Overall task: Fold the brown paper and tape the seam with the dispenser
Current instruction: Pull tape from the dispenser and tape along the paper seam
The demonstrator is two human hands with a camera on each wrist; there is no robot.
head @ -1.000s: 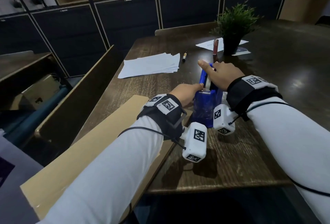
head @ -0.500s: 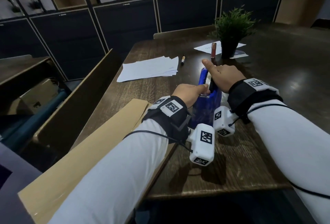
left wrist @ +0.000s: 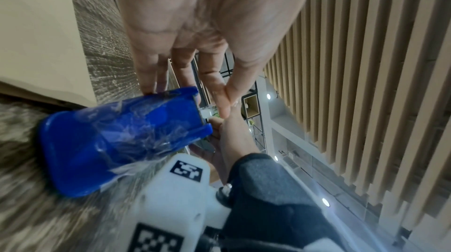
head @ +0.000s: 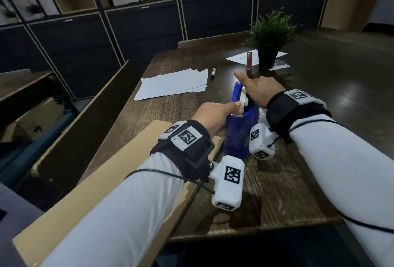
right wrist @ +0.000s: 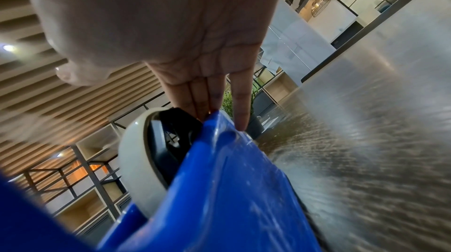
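A blue tape dispenser [head: 238,136] stands on the dark wooden table [head: 287,192], its white tape roll [right wrist: 136,159] set in the top. My left hand [head: 215,115] is at the cutter end. Its thumb and forefinger [left wrist: 227,99] meet in a pinch there, apparently on the tape end, and the other fingers touch the blue body [left wrist: 117,140]. My right hand [head: 259,91] rests on the roll end with its thumb raised. Its straight fingers [right wrist: 219,109] press down the side of the dispenser [right wrist: 231,188]. The folded brown paper [head: 119,173] lies along the table's left edge under my left forearm.
A stack of white sheets [head: 172,84] and a pen [head: 213,72] lie beyond the dispenser. A potted plant [head: 269,38] stands on papers at the back, with a reddish tube [head: 249,60] beside it. A cardboard panel [head: 85,121] leans left of the table. The table's near edge [head: 255,228] is close.
My left thumb has slid up onto the cutter end of the dispenser. My right hand has stayed on the roll end, and the dispenser has not shifted.
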